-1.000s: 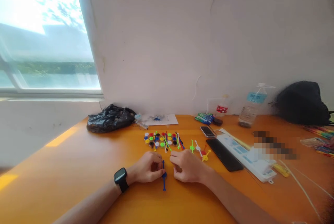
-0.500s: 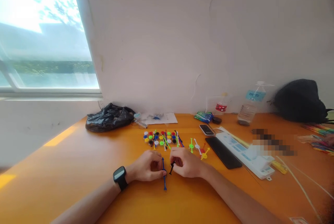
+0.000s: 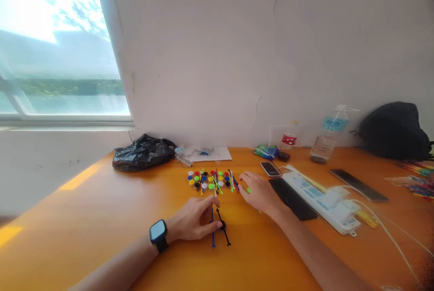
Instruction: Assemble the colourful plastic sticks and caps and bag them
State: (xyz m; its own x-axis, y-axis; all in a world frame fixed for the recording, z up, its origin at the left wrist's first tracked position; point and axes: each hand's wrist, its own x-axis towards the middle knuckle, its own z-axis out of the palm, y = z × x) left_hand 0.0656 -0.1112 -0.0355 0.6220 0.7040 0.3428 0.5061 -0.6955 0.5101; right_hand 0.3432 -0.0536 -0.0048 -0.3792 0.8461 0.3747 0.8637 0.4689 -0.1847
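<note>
The black spinner (image 3: pixel 223 226), pinched in the right hand (image 3: pixel 260 193) half a second earlier, now lies on the table (image 3: pixel 162 264) beside the blue spinner (image 3: pixel 213 238). The left hand (image 3: pixel 194 219) has its thumb across both near their hubs; whether it grips either cannot be told. The right hand is relocated to the green piece (image 3: pixel 249 190), fingers spread, apparently unloaded. The work therefore stands with two spinners placed side by side.

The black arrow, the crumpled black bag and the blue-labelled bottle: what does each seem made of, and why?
Black arrow: probably opaque plastic, slim and evenly coloured; gloss unclear.
Crumpled black bag: most likely glossy plastic film, with bright highlights along its creases.
Blue-labelled bottle: looks like clear plastic, since background shows through.
</note>
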